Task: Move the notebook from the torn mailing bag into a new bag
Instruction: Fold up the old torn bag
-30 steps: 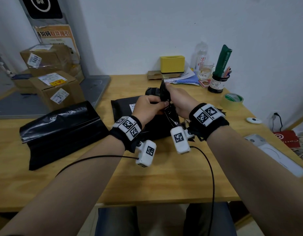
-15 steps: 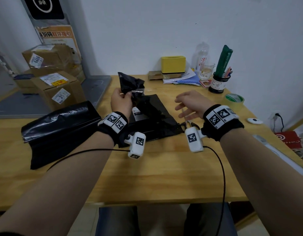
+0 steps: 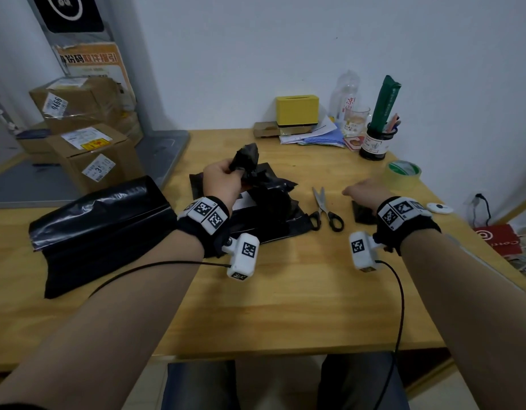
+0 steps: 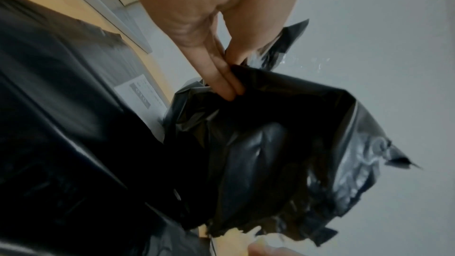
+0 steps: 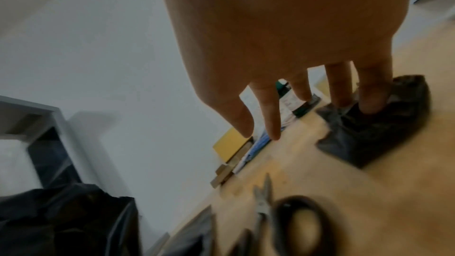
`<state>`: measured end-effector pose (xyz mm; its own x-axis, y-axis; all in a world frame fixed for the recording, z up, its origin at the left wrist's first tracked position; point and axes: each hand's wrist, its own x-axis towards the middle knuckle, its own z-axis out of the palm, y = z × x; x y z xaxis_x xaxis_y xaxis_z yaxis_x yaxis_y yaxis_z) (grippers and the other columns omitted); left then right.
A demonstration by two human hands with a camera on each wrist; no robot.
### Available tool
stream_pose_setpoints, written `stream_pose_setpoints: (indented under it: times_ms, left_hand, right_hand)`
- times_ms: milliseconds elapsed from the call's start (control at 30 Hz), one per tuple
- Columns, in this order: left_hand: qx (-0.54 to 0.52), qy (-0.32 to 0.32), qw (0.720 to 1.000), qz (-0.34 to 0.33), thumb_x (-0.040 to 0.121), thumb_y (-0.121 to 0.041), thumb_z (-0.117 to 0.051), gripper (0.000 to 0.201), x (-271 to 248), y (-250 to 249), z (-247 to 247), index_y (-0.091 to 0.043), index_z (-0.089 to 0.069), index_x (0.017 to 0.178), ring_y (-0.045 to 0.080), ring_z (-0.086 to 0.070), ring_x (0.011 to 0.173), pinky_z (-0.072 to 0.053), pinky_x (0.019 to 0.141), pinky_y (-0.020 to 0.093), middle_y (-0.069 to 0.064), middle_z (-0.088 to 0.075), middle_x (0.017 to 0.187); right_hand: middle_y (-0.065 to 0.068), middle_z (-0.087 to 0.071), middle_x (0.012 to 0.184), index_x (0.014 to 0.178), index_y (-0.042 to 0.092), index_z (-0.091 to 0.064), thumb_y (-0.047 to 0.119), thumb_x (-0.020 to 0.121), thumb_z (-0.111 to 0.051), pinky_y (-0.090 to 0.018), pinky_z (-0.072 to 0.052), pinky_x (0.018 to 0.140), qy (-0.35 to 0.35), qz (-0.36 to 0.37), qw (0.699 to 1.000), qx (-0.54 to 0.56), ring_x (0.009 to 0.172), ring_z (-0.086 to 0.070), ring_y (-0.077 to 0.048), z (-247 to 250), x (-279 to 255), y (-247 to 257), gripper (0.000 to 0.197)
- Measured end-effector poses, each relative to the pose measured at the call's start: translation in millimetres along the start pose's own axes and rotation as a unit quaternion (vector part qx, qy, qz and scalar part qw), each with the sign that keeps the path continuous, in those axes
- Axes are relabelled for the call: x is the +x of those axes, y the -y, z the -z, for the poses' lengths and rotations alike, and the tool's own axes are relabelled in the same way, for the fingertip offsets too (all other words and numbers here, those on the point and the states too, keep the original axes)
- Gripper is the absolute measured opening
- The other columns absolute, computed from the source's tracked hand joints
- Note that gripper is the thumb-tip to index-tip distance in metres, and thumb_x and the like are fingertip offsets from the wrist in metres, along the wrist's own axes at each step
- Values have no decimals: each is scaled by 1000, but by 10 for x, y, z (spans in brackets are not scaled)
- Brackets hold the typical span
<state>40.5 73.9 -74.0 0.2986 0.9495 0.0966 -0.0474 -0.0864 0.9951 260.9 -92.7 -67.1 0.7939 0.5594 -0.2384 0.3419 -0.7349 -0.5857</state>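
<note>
1. Head view: a wooden table (image 3: 285, 306) is carrying everything, and this list is running from its left edge to its right edge.
2. Lying flat near the left edge is one smooth black new bag (image 3: 99, 226), untouched.
3. At the middle of the table, toward the back edge, one crumpled torn mailing bag (image 3: 267, 202) is sitting with a white label showing. The left hand (image 3: 223, 180) is pinching its bunched plastic between thumb and fingertips (image 4: 227, 83) and lifting that part up.
4. The notebook is not showing in any view; it is probably still lying inside the torn bag, but that cannot be confirmed.
5. As a judgement: the bag film is looking thin, soft and slippery, so it is likely to slide off under a loose grip. The notebook should be stiffer and flat, best gripped by one edge through the torn opening.
6. Just right of the bag, one pair of scissors (image 3: 325, 210) is lying with black handles pointing to the front edge.
7. Nearer the right edge, the right hand (image 3: 365, 192) is hovering with fingers spread and relaxed, holding nothing. One small black plastic scrap (image 5: 379, 124) is lying beneath it.
8. Counted: two bags, one scrap, one pair of scissors, two hands.
</note>
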Motion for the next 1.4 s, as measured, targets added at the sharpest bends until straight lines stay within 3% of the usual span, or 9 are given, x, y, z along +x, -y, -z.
stream_pose_setpoints:
  times_ms: [100,233,400,467,600,933,1100,1300,1400]
  left_hand:
    - [2,14,1000,13,94,-1,-61,19,-30,42,-127,-3,-73,109,27,-73,90,-62,76,33,13,-75,97]
    - [6,31,999,23,94,-1,-62,17,-51,66,-241,-4,-75,106,26,-74,87,-62,76,35,11,-75,94]
    - [27,38,998,29,92,-4,-65,15,-72,108,-325,-9,-77,100,23,-75,79,-62,79,41,9,-76,89]
    - [32,45,998,29,92,-5,-66,15,-102,112,-341,-14,-78,92,25,-75,80,-62,80,43,9,-76,87]
    - [39,56,997,38,93,-6,-64,14,-169,83,-371,-9,-77,98,28,-74,86,-62,79,36,10,-75,91]
    - [66,67,996,-11,85,-8,-72,16,-273,43,-288,-24,-77,88,19,-74,79,-62,76,38,-1,-77,81]
    - [14,89,996,9,85,4,-66,19,-304,-15,-148,-11,-69,96,21,-73,77,-60,69,33,8,-76,87]
    - [-16,156,988,11,83,-7,-76,18,-279,-109,40,-10,-73,100,21,-73,88,-59,83,39,9,-78,93]
    - [50,116,992,-4,79,-14,-79,11,-266,-199,144,-20,-77,88,14,-68,81,-56,71,32,1,-77,86]
  right_hand:
    - [-19,-58,128,132,-1,-53,34,99,-62,-35,-44,77,26,-19,999,-25,108,-57,-34,-27,33,-158,49]
    - [-16,-52,115,118,6,-47,31,100,-61,-36,-45,82,23,-26,999,10,109,-55,-34,-28,78,-206,34]
    - [-10,-53,82,92,6,-60,25,96,-60,-37,-42,73,-35,36,978,205,76,-53,-26,75,21,11,19]
    - [-11,-60,84,96,9,-71,10,94,-56,-41,-48,78,-35,121,937,325,84,-56,-30,133,-106,202,15]
    - [-8,-71,118,103,19,-77,-17,85,-40,-40,-60,78,13,255,884,391,102,-67,-30,95,-403,560,54]
    - [1,-69,121,137,15,-65,6,87,-74,-33,-63,77,64,323,933,146,90,-72,-17,-376,-542,768,51]
    - [5,-68,106,129,12,-68,9,83,-81,1,-43,58,65,337,934,100,87,-62,-9,-444,-558,783,48]
    - [-5,-77,86,92,17,-80,15,84,-82,-19,-57,56,32,269,956,114,65,-69,-17,-560,-509,819,9]
    - [0,-74,80,77,22,-72,18,81,-83,-29,-60,67,-47,247,955,160,70,-71,-19,-535,-435,807,12]
